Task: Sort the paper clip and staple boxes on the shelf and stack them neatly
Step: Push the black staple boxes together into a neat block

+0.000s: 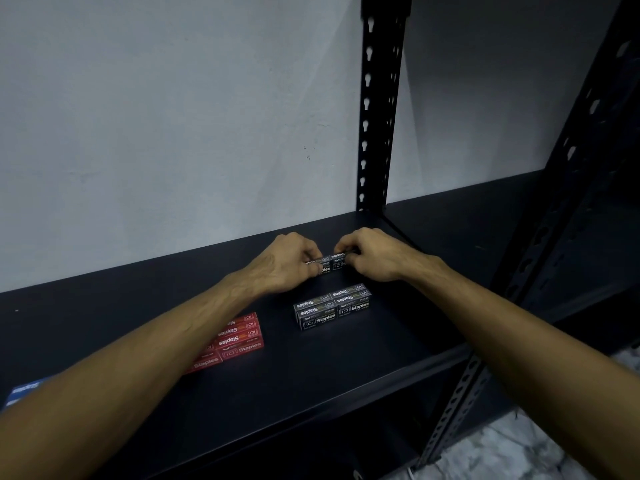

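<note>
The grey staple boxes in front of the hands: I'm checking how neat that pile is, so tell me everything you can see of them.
The grey staple boxes are small dark-grey cardboard cartons printed "Staples" in white. They sit packed side by side as one tidy block on the black shelf, edges roughly aligned, lids closed. Nothing touches them: both hands are behind, and the red boxes lie apart to the left.

A dark shelf board (398,327) carries three groups of small staple boxes. A block of black boxes (333,305) sits near the middle, a block of red boxes (235,341) lies well to its left, and a blue box (24,389) shows at the far left edge.
</note>
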Demonstrator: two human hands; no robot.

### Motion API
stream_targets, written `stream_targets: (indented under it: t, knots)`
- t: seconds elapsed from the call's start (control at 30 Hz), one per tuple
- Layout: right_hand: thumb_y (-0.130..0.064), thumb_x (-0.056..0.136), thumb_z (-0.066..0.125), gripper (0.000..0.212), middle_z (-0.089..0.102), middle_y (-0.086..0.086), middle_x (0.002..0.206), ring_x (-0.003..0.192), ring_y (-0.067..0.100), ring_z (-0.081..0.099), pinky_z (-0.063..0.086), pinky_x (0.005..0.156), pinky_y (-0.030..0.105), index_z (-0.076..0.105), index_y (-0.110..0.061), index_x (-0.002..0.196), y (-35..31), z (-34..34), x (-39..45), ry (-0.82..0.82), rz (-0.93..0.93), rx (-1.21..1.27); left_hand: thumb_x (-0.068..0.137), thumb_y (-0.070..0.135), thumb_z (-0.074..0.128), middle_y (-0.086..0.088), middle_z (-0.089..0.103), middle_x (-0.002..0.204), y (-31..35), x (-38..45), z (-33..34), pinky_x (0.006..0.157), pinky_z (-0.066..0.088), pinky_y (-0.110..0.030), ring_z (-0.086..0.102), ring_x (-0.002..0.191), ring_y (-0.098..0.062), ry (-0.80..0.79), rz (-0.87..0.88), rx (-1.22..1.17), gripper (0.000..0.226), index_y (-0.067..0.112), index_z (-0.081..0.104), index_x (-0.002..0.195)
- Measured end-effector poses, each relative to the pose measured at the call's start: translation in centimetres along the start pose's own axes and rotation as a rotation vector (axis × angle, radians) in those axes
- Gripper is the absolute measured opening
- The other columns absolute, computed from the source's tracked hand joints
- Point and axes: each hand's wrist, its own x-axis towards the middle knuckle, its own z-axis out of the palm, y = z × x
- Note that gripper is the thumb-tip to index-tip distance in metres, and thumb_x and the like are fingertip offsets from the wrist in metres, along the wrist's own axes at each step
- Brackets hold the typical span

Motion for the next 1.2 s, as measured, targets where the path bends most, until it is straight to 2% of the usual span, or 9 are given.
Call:
stream_targets:
  t: [0.13, 0.27, 0.37, 0.53, 0.63, 0.8, 0.93, 1.07, 1.2]
  knots:
    - [-0.016, 0.093, 0.048, 0.027, 0.068, -0.011, 0.095, 0.087, 0.003, 0.062, 0.048, 0.073, 0.026, 0.071, -0.032, 0.095, -0.3, 0.0, -0.2, -0.021, 0.014, 0.033, 0.094, 0.031, 0.062, 0.015, 0.067, 0.076, 0.2, -0.9, -0.2, 0.055, 0.039, -0.007, 0.058, 0.056, 0.015, -0.02, 0.016, -0.055, 0.012, 0.026, 0.073, 0.092]
    - [-0.021, 0.095, 0.046, 0.027, 0.069, -0.011, 0.101, 0.091, 0.003, 0.062, 0.046, 0.075, 0.024, 0.07, -0.034, 0.092, -0.7, 0.1, -0.7, -0.056, 0.017, 0.034, 0.096, 0.029, 0.058, 0.018, 0.066, 0.061, 0.5, -2.1, -0.5, 0.05, 0.04, -0.006, 0.063, 0.054, 0.004, -0.05, 0.022, -0.082, 0.016, 0.032, 0.071, 0.087]
    - [-0.022, 0.093, 0.047, 0.027, 0.071, -0.013, 0.093, 0.086, 0.001, 0.063, 0.046, 0.071, 0.022, 0.071, -0.034, 0.088, -1.1, 0.1, -1.3, -0.076, 0.025, 0.056, 0.095, 0.03, 0.059, 0.027, 0.065, 0.061, 0.5, -3.0, -0.6, 0.046, 0.04, -0.007, 0.064, 0.052, -0.002, -0.066, 0.015, -0.123, 0.017, 0.034, 0.07, 0.083]
    - [-0.023, 0.09, 0.051, 0.026, 0.071, -0.017, 0.086, 0.084, -0.003, 0.063, 0.044, 0.07, 0.02, 0.073, -0.035, 0.087, -1.8, 0.1, -2.2, -0.112, 0.022, 0.078, 0.093, 0.032, 0.06, 0.007, 0.073, 0.075, 0.3, -4.0, -0.7, 0.053, 0.057, -0.028, 0.068, 0.061, -0.015, -0.107, -0.022, -0.183, 0.016, 0.031, 0.074, 0.085]
    - [-0.023, 0.089, 0.051, 0.026, 0.072, -0.018, 0.082, 0.08, -0.004, 0.064, 0.043, 0.07, 0.02, 0.074, -0.035, 0.085, -2.1, 0.1, -2.4, -0.135, 0.022, 0.085, 0.094, 0.029, 0.06, 0.014, 0.071, 0.07, 0.2, -4.5, -0.8, 0.05, 0.051, -0.022, 0.066, 0.057, -0.008, -0.128, -0.009, -0.218, 0.016, 0.028, 0.074, 0.088]
    - [-0.02, 0.091, 0.051, 0.027, 0.071, -0.021, 0.076, 0.071, -0.011, 0.061, 0.042, 0.066, 0.018, 0.074, -0.032, 0.085, -2.4, 0.1, -2.9, -0.167, 0.015, 0.096, 0.095, 0.027, 0.06, 0.002, 0.071, 0.067, 0.2, -4.9, -0.8, 0.05, 0.049, -0.021, 0.065, 0.056, -0.009, -0.147, -0.012, -0.232, 0.016, 0.03, 0.073, 0.085]
    - [-0.02, 0.09, 0.051, 0.027, 0.072, -0.019, 0.078, 0.072, -0.009, 0.062, 0.043, 0.068, 0.019, 0.075, -0.032, 0.085, -2.5, 0.1, -3.1, -0.17, 0.014, 0.101, 0.094, 0.025, 0.06, 0.008, 0.071, 0.067, 0.2, -5.2, -0.9, 0.051, 0.049, -0.02, 0.066, 0.056, -0.008, -0.161, -0.019, -0.245, 0.016, 0.028, 0.074, 0.086]
    - [-0.021, 0.09, 0.05, 0.027, 0.071, -0.021, 0.077, 0.07, -0.01, 0.061, 0.042, 0.068, 0.021, 0.074, -0.033, 0.085, -2.7, 0.0, -3.3, -0.188, 0.014, 0.089, 0.093, 0.025, 0.06, 0.001, 0.073, 0.071, 0.2, -5.4, -0.7, 0.051, 0.049, -0.02, 0.067, 0.057, -0.01, -0.157, -0.023, -0.245, 0.016, 0.028, 0.074, 0.085]
    - [-0.021, 0.09, 0.05, 0.027, 0.069, -0.023, 0.072, 0.066, -0.011, 0.06, 0.042, 0.066, 0.021, 0.073, -0.033, 0.083, -2.8, 0.0, -3.4, -0.197, 0.02, 0.082, 0.094, 0.023, 0.059, 0.003, 0.074, 0.074, 0.2, -5.5, -0.7, 0.051, 0.049, -0.02, 0.068, 0.058, -0.01, -0.159, -0.021, -0.255, 0.016, 0.024, 0.075, 0.089]
